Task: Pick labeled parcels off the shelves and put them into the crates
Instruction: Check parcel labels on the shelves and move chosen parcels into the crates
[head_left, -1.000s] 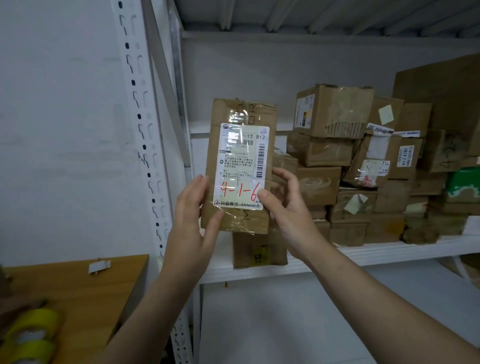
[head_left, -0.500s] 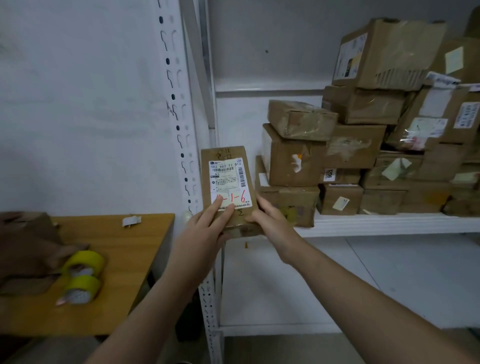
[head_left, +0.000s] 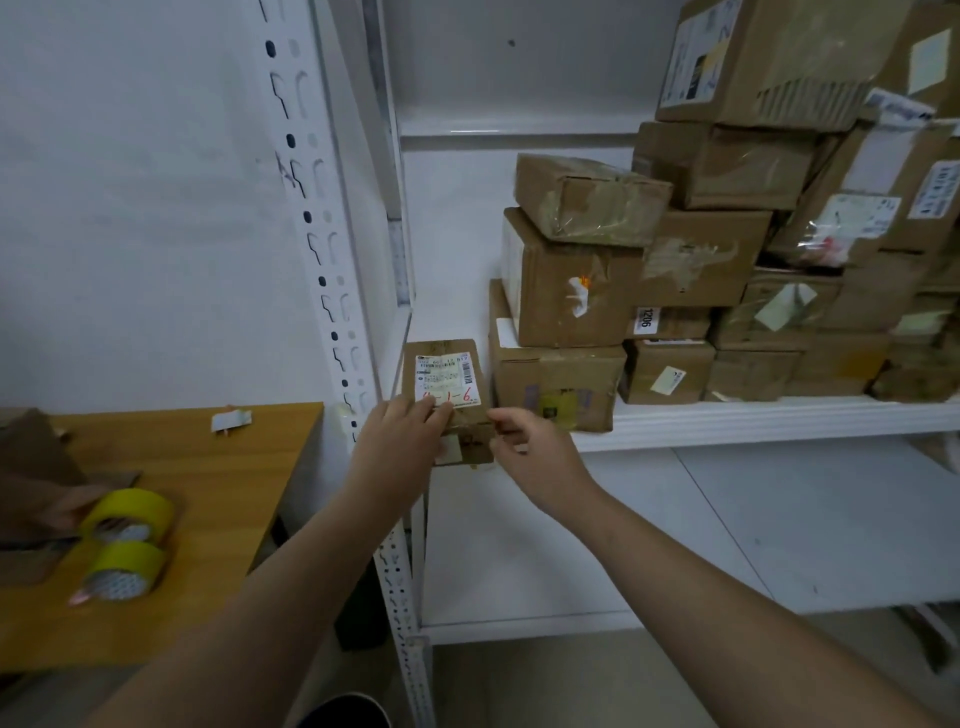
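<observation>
A flat brown parcel (head_left: 445, 358) with a white label marked in red "4-1-6" stands upright at the left end of the white shelf (head_left: 753, 418). My left hand (head_left: 397, 447) grips its lower left part, fingers over the label's bottom edge. My right hand (head_left: 535, 449) pinches the parcel's lower right corner. Beside it on the shelf, to the right, sits a stack of brown cardboard parcels (head_left: 571, 280), several with labels. No crate is in view.
The white perforated shelf upright (head_left: 332, 291) stands just left of the parcel. A wooden table (head_left: 171, 467) at the left holds two yellow tape rolls (head_left: 124, 545) and brown cardboard pieces. A lower white shelf board (head_left: 727, 530) lies below. A dark round object (head_left: 345, 712) sits on the floor.
Both hands carried the parcel down from face height and away toward the shelf's left end. The view tilted downward, bringing the table and tape rolls into sight.
</observation>
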